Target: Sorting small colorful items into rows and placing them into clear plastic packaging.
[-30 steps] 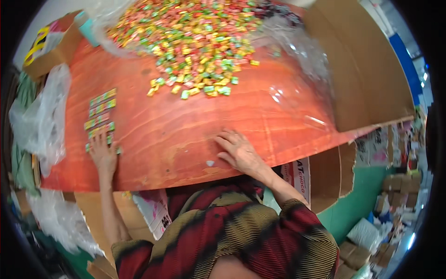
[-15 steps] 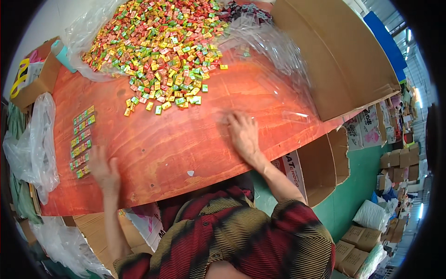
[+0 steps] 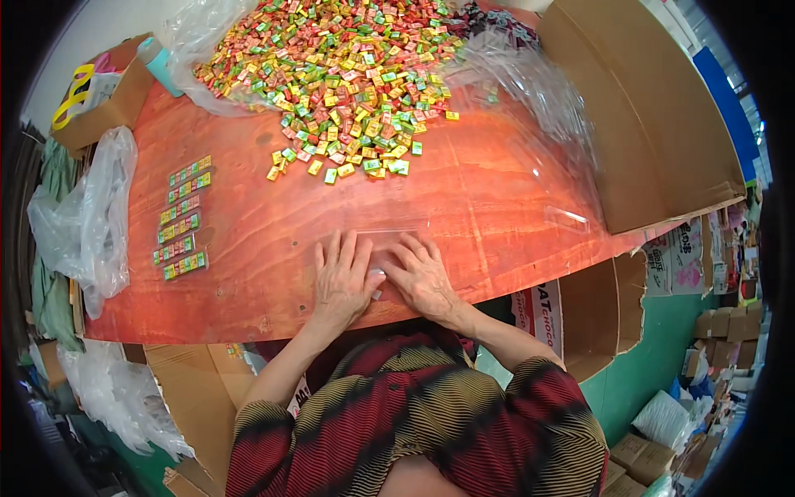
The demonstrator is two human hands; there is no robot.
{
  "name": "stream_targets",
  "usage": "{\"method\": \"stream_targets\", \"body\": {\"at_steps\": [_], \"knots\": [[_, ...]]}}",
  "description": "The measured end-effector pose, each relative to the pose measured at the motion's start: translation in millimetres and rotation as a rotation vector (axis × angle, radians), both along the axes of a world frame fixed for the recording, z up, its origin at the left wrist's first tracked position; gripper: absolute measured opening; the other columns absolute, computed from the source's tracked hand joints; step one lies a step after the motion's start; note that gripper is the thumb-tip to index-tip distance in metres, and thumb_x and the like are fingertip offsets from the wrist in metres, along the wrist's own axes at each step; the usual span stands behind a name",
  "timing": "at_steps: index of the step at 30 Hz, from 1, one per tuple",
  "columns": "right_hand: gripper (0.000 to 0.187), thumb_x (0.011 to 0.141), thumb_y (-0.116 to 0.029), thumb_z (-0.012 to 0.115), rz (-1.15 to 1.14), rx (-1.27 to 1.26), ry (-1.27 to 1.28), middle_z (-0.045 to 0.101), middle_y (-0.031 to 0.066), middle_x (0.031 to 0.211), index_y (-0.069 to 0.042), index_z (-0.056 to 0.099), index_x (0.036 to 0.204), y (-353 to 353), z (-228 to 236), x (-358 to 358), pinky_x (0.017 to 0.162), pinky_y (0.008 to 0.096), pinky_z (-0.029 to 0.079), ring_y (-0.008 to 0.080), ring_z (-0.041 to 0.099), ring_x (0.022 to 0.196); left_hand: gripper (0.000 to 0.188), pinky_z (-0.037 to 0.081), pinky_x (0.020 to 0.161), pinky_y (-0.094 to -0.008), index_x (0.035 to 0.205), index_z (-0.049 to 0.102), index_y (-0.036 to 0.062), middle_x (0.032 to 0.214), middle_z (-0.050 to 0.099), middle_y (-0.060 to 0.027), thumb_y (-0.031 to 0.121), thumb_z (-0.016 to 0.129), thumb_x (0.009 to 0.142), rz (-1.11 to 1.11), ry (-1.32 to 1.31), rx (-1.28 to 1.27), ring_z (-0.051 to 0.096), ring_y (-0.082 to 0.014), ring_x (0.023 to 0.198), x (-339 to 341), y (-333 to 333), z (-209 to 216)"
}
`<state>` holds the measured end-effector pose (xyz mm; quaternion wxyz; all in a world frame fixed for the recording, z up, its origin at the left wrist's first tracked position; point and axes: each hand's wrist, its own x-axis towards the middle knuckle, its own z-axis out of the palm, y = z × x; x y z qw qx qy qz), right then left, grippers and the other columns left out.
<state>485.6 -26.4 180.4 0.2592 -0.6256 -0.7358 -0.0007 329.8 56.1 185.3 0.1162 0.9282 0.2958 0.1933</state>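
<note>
reddish wooden table (image 3: 464, 199) fills most of the view, w/ cardboard boxes and plastic bags round its edges. both hands lie flat, palms down, near the table's front edge, side by side: left hand (image 3: 341, 277) w/ fingers spread, right hand (image 3: 424, 275) just beside it, fingers pointing left-up. between them and under the fingertips sits a small clear plastic bag (image 3: 389, 248), hard to see against the wood; neither hand is closed on it, just pressing. big heap of small wrapped candies (image 3: 339, 74) (red, green, yellow) on clear plastic sheet at far side, well apart from hands. neat rows of candies (image 3: 184, 219) lie at table's left. large open cardboard box (image 3: 654, 116) on right.
</note>
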Motion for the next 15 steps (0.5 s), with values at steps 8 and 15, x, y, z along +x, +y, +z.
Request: {"method": "stream_targets", "body": {"at_steps": [8,15], "knots": [[0.021,0.072,-0.011,0.058,-0.009,-0.075,0.016,0.052,0.0082,0.094,-0.009,0.061,0.093,-25.8,9.1,22.4,0.076,0.0394,0.038,0.0263,0.048,0.089,0.051,0.022,0.098,-0.0568,0.119,0.048,0.0028,0.132,0.036,-0.0174,0.034,0.054,0.080,-0.045,0.001,-0.072,0.028,-0.0369,0.125,18.9,22.0,20.8],[0.029,0.071,-0.010,0.061,-0.367,-0.125,-0.045,0.054,0.0085,0.099,-0.008,0.059,0.100,-30.5,20.0,63.4,0.074,0.0417,0.038,0.0285,0.049,0.089,0.046,0.022,0.097,-0.0573,0.114,0.052,0.0033,0.131,0.037,-0.0173,0.032,0.058,0.078,0.014,0.047,-0.029,0.031,-0.0381,0.122,-9.0,19.8,-0.2]]}}
